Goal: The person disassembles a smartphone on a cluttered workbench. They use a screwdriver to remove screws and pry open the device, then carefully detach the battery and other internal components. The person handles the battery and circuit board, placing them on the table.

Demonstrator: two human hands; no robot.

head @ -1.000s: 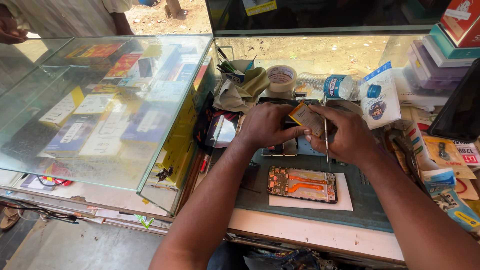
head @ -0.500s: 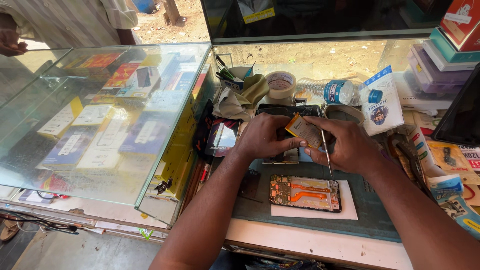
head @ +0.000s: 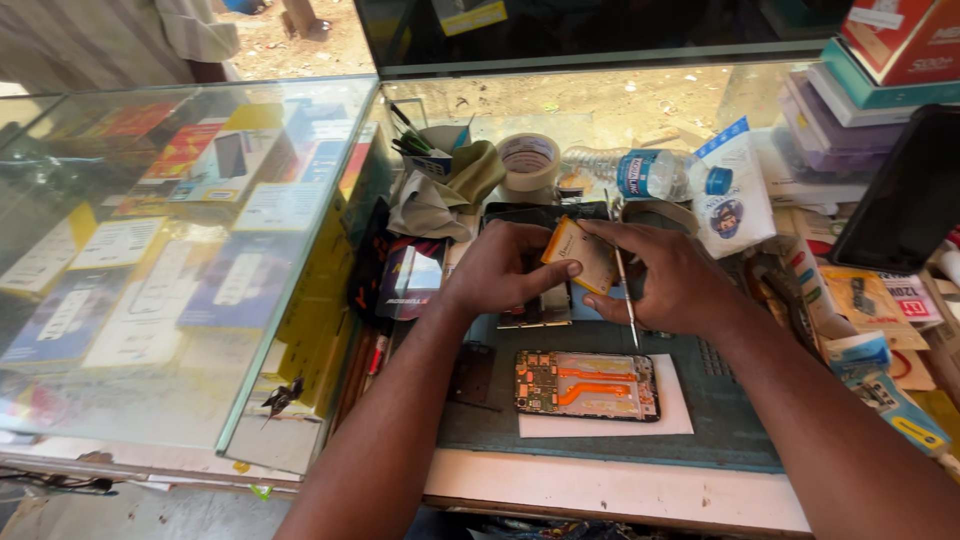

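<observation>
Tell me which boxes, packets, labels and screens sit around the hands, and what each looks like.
Boxed goods: under the glass counter on the left, flat, red, yellow and blue.
Water bottle: lying behind the hands, clear with a blue label.
White pouch: right of the bottle, blue corner, round picture.
Stacked boxes: upper right, purple, teal and red.
Dark screen: far right, leaning, black.

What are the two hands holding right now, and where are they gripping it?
Both hands pinch a small tan flat part: left hand at its lower left edge, right hand at its right side. The right hand also holds thin tweezers mid-shaft.
</observation>
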